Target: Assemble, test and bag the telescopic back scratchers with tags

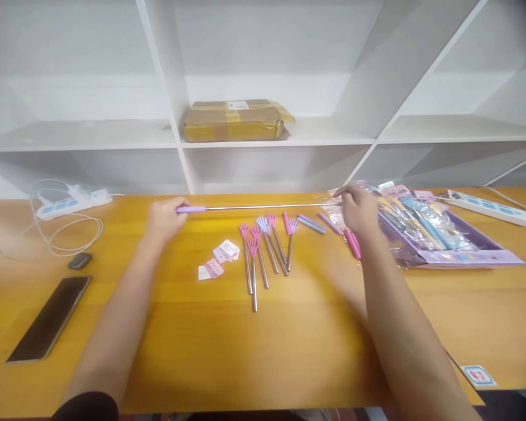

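Note:
A telescopic back scratcher [254, 207] is stretched out level above the table, its thin metal rod spanning between my two hands. Its purple handle end is gripped by my left hand [167, 217], fingers closed. My right hand [358, 209] is closed around the far end, hiding the scratcher's head. Below the rod lie several short back scratchers [254, 248] with pink or blue hand-shaped heads and bare metal rods. Beside them are loose handle sleeves, including a blue one [311, 224] and a pink one [353, 243] near my right wrist. Small cards [225, 251] lie to the left.
At the right, a purple display box [469, 257] holds plastic-wrapped back scratchers. Power strips [491, 207] sit at both back sides. A phone [50, 318], a dark small object [79, 261] and a white cable [76, 234] lie left. A taped carton [234, 121] rests on the shelf.

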The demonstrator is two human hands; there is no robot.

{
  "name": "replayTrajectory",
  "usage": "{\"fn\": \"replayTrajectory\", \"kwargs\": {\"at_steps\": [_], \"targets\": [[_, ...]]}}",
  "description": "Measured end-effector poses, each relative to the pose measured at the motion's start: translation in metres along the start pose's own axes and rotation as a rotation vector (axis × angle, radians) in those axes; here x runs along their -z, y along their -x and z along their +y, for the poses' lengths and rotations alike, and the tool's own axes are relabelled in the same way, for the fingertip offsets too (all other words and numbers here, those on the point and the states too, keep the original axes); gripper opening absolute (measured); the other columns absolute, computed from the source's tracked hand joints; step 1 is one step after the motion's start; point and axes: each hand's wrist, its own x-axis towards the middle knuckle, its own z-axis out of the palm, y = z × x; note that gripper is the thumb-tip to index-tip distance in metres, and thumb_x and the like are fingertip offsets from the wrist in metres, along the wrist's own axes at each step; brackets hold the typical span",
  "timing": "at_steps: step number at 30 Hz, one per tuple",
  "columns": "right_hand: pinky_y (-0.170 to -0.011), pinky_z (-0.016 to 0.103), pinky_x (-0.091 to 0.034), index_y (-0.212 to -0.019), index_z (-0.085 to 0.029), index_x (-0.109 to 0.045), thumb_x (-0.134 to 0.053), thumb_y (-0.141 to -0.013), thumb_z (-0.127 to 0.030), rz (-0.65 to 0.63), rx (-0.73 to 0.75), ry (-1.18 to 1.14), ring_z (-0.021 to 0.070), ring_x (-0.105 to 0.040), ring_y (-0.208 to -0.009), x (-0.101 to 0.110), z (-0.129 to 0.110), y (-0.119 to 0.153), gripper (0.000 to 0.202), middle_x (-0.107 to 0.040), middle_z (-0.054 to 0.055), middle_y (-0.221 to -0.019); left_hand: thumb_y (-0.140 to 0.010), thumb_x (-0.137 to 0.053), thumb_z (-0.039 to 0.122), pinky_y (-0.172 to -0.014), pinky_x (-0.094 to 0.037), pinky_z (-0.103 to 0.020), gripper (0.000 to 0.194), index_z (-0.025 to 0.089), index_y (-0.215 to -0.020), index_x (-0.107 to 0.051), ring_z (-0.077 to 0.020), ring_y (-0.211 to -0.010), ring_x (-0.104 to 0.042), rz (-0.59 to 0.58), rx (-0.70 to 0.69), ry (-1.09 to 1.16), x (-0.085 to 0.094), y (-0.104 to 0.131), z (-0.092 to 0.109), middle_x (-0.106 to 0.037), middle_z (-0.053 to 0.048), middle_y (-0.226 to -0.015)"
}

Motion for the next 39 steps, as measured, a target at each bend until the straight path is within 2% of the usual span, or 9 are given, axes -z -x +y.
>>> {"fn": "replayTrajectory", "kwargs": {"at_steps": [4, 7, 13, 18, 28, 32, 35, 37, 39], "targets": [[-0.077, 0.033, -0.042, -0.090, -0.021, -0.074, -0.041, -0.091, -0.025, -0.144, 0.082, 0.027, 0.0256, -0.062, -0.078, -0.039, -0.050, 0.031, 0.033, -0.073, 0.008, -0.084, -0.086, -0.058, 0.017, -0.079, -0.051, -0.030, 0.025, 0.024, -0.095, -0.080, -0.0229, -0.086, -0.076, -0.019, -0.002, 0.013, -0.017, 0.015, 0.046, -0.084, -0.003, -0.090], [-0.074, 0.032, -0.041, -0.090, -0.022, -0.073, -0.041, -0.093, -0.025, -0.185, 0.055, -0.005, 0.0264, -0.065, -0.077, -0.057, -0.079, 0.056, 0.032, -0.075, 0.008, -0.083, -0.087, -0.058, 0.016, -0.076, -0.049, -0.031, 0.022, 0.024, -0.091, -0.079, -0.0226, -0.082, -0.075, -0.004, 0.009, 0.023, -0.022, 0.026, 0.064, -0.083, -0.004, -0.088], [-0.072, 0.032, -0.040, -0.084, -0.023, -0.070, -0.041, -0.092, -0.023, -0.199, 0.040, -0.074, 0.0262, -0.067, -0.078, -0.058, -0.098, 0.076, 0.030, -0.075, 0.007, -0.080, -0.090, -0.059, 0.018, -0.072, -0.045, -0.032, 0.019, 0.024, -0.092, -0.078, -0.0235, -0.081, -0.073, 0.005, 0.052, 0.001, -0.005, 0.033, 0.072, -0.082, -0.004, -0.087], [-0.076, 0.034, -0.042, -0.089, -0.023, -0.068, -0.038, -0.096, -0.025, -0.280, 0.124, -0.086, 0.0260, -0.065, -0.074, -0.066, -0.115, 0.098, 0.031, -0.072, 0.005, -0.076, -0.094, -0.056, 0.019, -0.069, -0.041, -0.034, 0.020, 0.024, -0.093, -0.075, -0.0233, -0.080, -0.071, -0.171, -0.047, -0.012, -0.006, 0.047, 0.100, -0.079, -0.005, -0.085], [-0.076, 0.033, -0.043, -0.092, -0.023, -0.067, -0.040, -0.096, -0.025, -0.386, 0.155, -0.132, 0.0251, -0.065, -0.073, -0.070, -0.106, 0.087, 0.028, -0.071, 0.004, -0.074, -0.097, -0.054, 0.022, -0.061, -0.031, -0.034, 0.018, 0.022, -0.086, -0.069, -0.0206, -0.072, -0.065, -0.292, -0.129, -0.036, -0.021, 0.053, 0.114, -0.075, -0.004, -0.083], [-0.095, 0.037, -0.046, -0.090, -0.024, -0.067, -0.040, -0.096, -0.025, -0.431, 0.179, -0.124, 0.0238, -0.064, -0.071, -0.081, -0.099, 0.087, 0.028, -0.070, 0.002, -0.072, -0.097, -0.055, 0.023, -0.062, -0.032, -0.034, 0.015, 0.023, -0.088, -0.067, -0.0216, -0.076, -0.065, -0.273, -0.125, -0.074, -0.023, 0.051, 0.110, -0.075, -0.004, -0.085], [-0.118, 0.045, -0.035, -0.089, -0.025, -0.065, -0.038, -0.100, -0.026, -0.452, 0.201, -0.134, 0.0223, -0.068, -0.080, -0.090, -0.093, 0.089, 0.029, -0.074, 0.001, -0.082, -0.098, -0.055, 0.023, -0.069, -0.036, -0.037, 0.014, 0.021, -0.091, -0.067, -0.0240, -0.081, -0.067, -0.240, -0.183, -0.133, -0.026, 0.049, 0.106, -0.075, -0.006, -0.089], [-0.122, 0.048, -0.029, -0.089, -0.025, -0.063, -0.038, -0.103, -0.028, -0.455, 0.201, -0.137, 0.0217, -0.068, -0.082, -0.094, -0.091, 0.091, 0.029, -0.073, 0.001, -0.084, -0.099, -0.056, 0.025, -0.075, -0.038, -0.040, 0.014, 0.020, -0.093, -0.068, -0.0271, -0.085, -0.067, -0.218, -0.212, -0.207, -0.027, 0.050, 0.105, -0.075, -0.009, -0.090], [-0.116, 0.046, -0.035, -0.089, -0.024, -0.058, -0.037, -0.106, -0.033, -0.472, 0.205, -0.143, 0.0216, -0.065, -0.080, -0.096, -0.092, 0.093, 0.029, -0.070, 0.001, -0.081, -0.099, -0.055, 0.026, -0.078, -0.038, -0.043, 0.017, 0.018, -0.094, -0.068, -0.0306, -0.089, -0.068, -0.219, -0.210, -0.277, -0.028, 0.051, 0.107, -0.075, -0.013, -0.091]]}}
